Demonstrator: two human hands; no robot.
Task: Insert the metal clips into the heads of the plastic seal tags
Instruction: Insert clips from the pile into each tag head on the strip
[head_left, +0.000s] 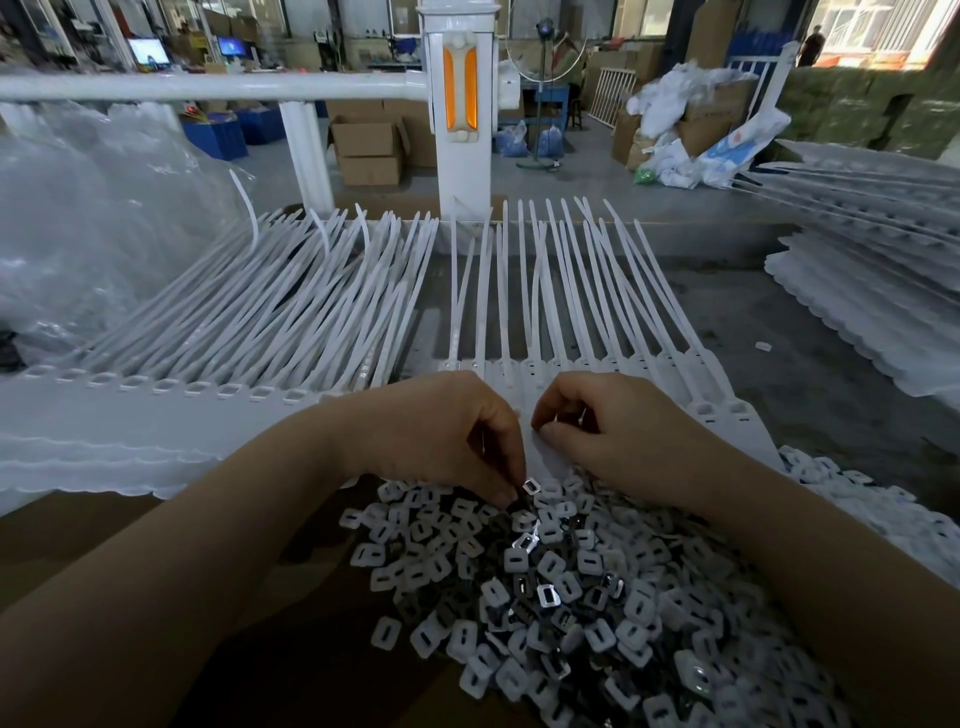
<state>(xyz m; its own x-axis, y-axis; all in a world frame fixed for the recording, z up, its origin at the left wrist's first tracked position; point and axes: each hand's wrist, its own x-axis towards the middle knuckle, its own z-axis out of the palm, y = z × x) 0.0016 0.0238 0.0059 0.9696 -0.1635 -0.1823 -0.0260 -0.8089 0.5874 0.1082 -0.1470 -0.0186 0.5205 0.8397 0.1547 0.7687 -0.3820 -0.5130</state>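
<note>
White seal tags (524, 312) fanned flat in rows, small square metal clips (550, 582) heaped just below.

Daylight pours through the far windows (878, 31), blown out to white at far right, while the near bench sits dimmer and softer. A few metal clips (545, 592) flash sharp glints. The forearms cast faint shadows over the near pile. Wide-angle bending bows the white rail (197, 85) and stretches the edges, where detail smears; far clutter looks hazy.

Both forearms reach forward, left grip (457, 431) pinched fingers-down, right grip (608, 421) curled beside it
</note>
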